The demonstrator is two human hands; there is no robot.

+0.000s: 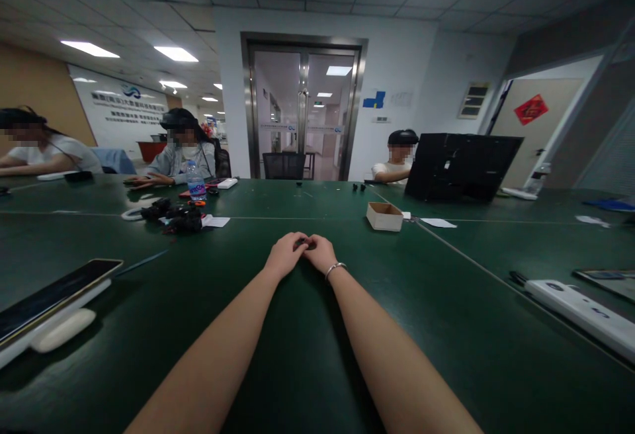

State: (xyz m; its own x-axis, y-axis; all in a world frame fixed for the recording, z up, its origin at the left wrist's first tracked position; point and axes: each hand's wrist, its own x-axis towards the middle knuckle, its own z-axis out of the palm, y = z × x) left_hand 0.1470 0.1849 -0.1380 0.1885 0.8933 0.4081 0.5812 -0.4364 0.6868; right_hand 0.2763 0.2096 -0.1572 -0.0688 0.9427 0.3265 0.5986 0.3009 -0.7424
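My left hand (286, 253) and my right hand (320, 253) meet in front of me, low over the dark green table (307, 381). Fingers of both are curled inward and their tips come together. Between them shows a small dark thing (300, 243), mostly hidden by the fingers, too small to name. A silver bracelet (336, 269) circles my right wrist. Beyond my right hand stands a small open box (385, 217) with pale sides.
Left are a phone (54, 292), a white rounded object (64, 330), a bundle of black gear (173, 214) and a water bottle (195, 181). A power strip (580, 311) lies right. A monitor (464, 166) stands at the back right. Several people sit around the table.
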